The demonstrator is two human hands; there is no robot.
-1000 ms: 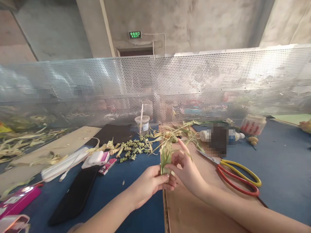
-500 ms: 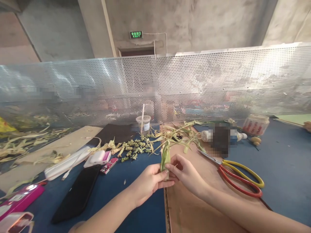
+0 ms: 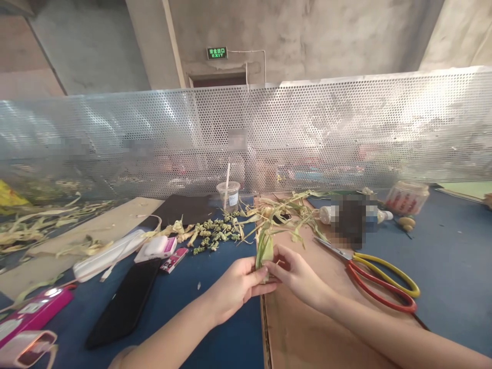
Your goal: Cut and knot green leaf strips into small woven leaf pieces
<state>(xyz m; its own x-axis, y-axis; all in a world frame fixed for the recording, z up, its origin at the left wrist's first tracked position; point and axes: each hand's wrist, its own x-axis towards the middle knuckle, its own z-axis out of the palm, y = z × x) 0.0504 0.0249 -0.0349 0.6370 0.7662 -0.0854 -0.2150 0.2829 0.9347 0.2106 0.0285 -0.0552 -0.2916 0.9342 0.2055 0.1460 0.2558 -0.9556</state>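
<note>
A pale green strip of dried leaf, like corn husk [image 3: 264, 249], stands upright between my two hands at the middle of the view. My left hand [image 3: 244, 282] pinches its lower end, thumb in front and fingers behind. From the other side, my right hand [image 3: 288, 266] is closed on the same strip with thumb and fingertips. Just beyond lies a loose heap of dry leaf strips [image 3: 286, 210]. Many small knotted green pieces [image 3: 215, 233] are spread out to the left of it. The fingertips partly hide the strip's lower end.
Scissors [image 3: 365, 271] with red and yellow handles lie right of my hands on a brown board [image 3: 303, 328]. At left are a black phone [image 3: 125, 302], a white power bank [image 3: 107, 256] and a magenta box [image 3: 36, 315]. A plastic cup [image 3: 228, 197] stands before the perforated metal screen [image 3: 319, 128].
Both hands stay closed on the leaf strip, whose upper part looks slightly more spread. The whole view has shifted a little.
</note>
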